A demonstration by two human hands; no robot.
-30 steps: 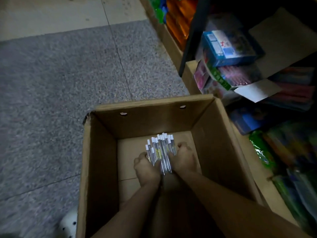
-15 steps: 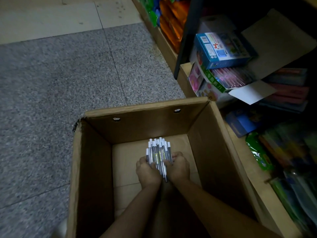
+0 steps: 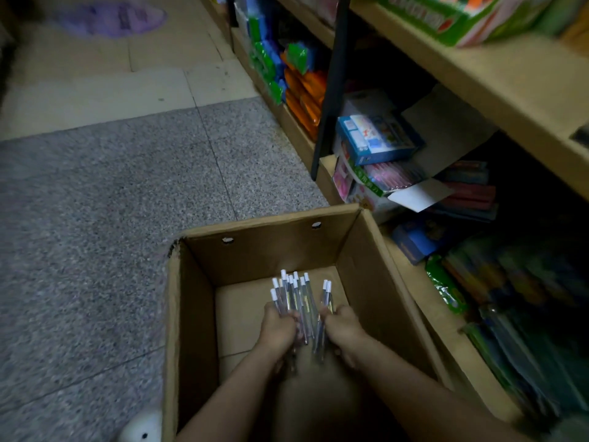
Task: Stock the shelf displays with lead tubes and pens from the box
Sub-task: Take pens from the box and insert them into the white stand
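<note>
An open cardboard box (image 3: pixel 271 247) stands on the floor beside the shelves. Inside it, both my hands hold a bunch of clear pens with white caps (image 3: pixel 298 298), caps pointing away from me. My left hand (image 3: pixel 277 330) grips the larger part of the bunch on the left. My right hand (image 3: pixel 344 327) grips a few pens on the right. The bunch is splitting slightly between the two hands. The pens' lower ends are hidden behind my hands.
Wooden shelves (image 3: pixel 478 81) run along the right, packed with stationery: a blue box (image 3: pixel 376 138), pink packs (image 3: pixel 392 177), orange and green packs (image 3: pixel 296 90). Grey speckled floor (image 3: pixel 95 218) lies to the left. A white shoe (image 3: pixel 140 429) shows at the bottom.
My view has tilted up, showing more shelf. My hands have drawn slightly apart, and a few pens at the right now stand separate from the main bunch.
</note>
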